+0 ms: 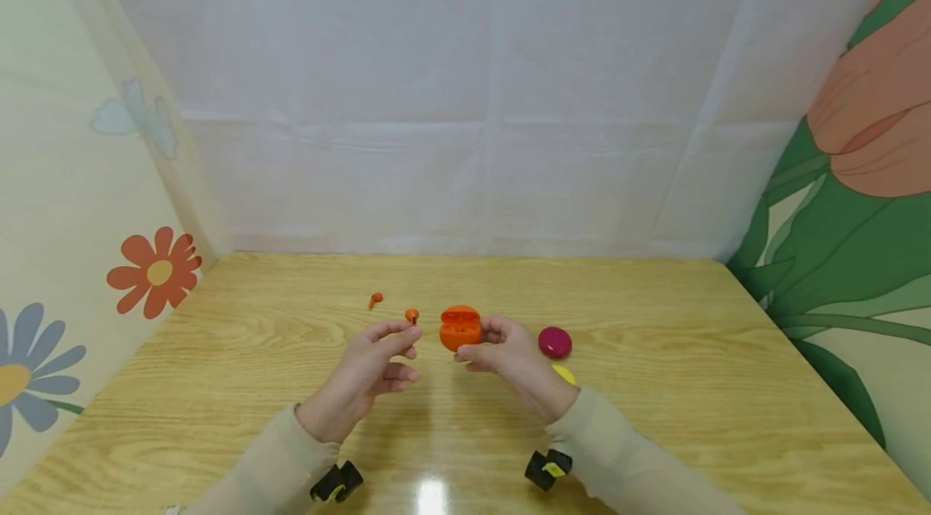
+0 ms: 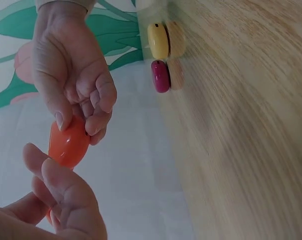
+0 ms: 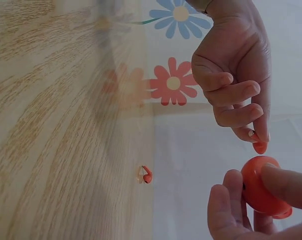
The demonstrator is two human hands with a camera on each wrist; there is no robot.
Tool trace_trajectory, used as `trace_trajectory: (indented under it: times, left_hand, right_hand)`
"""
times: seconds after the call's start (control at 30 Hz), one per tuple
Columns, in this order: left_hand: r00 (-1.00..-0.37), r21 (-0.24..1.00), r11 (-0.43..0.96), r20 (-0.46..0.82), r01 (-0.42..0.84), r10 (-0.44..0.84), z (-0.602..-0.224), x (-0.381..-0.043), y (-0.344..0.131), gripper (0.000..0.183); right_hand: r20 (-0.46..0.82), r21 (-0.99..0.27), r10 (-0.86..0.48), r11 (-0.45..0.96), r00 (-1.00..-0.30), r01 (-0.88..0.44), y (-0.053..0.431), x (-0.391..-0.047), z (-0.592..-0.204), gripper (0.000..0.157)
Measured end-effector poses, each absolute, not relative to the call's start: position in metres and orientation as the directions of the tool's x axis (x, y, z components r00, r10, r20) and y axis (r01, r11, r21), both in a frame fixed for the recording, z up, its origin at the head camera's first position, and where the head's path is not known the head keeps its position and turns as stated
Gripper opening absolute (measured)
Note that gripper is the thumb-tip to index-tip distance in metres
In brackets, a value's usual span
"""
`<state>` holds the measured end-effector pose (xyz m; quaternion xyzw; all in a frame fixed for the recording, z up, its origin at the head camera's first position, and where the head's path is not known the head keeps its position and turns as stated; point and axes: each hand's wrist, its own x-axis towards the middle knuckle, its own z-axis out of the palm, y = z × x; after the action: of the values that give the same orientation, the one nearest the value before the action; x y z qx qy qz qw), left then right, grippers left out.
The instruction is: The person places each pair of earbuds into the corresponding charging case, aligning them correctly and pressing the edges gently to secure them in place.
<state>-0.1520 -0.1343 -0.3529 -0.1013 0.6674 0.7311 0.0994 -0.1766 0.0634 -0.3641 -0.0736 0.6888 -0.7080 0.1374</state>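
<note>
My left hand [image 1: 374, 365] pinches an orange earbud [image 1: 411, 315] by its stem between thumb and fingertips, bud end up. Just to its right, my right hand [image 1: 512, 357] grips a round orange earbud case [image 1: 461, 335] from the side, its lid raised and the slots facing me. Both hands are lifted above the table. In the right wrist view the pinched earbud [image 3: 260, 146] hangs close to the case [image 3: 263, 187]. A second orange earbud [image 1: 375, 300] lies on the table, beyond the left hand.
On the wooden table [image 1: 655, 418], a round magenta case [image 1: 555, 343] lies right of my right hand. A yellow case [image 1: 563, 374] sits nearer me, partly hidden by the right wrist in the head view. A white cloth [image 1: 473, 135] hangs behind the table, with flower-printed panels at both sides.
</note>
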Motion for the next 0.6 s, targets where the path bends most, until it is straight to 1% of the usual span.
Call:
trace_trajectory:
  times: [0.17,0.43,0.6]
  left_hand:
    - [-0.962,0.957,-0.098,-0.274,-0.274,0.015,-0.354,-0.152,-0.129,0.021]
    - [-0.962,0.955,-0.116,-0.273,-0.274,0.023,-0.352,-0.150,-0.120,0.028]
    - [-0.966,0.958,-0.119,-0.259,-0.260,0.022,-0.350,-0.151,-0.116,0.027]
  right_hand:
    - [-0.081,-0.996,-0.311,-0.011,-0.947,0.089,0.063,-0.175,-0.364,0.036]
    - [-0.088,-0.995,-0.305,-0.009,-0.948,0.095,0.061,-0.173,-0.363,0.036]
    - [-0.092,-0.995,-0.299,-0.005,-0.950,0.098,0.060,-0.173,-0.363,0.035]
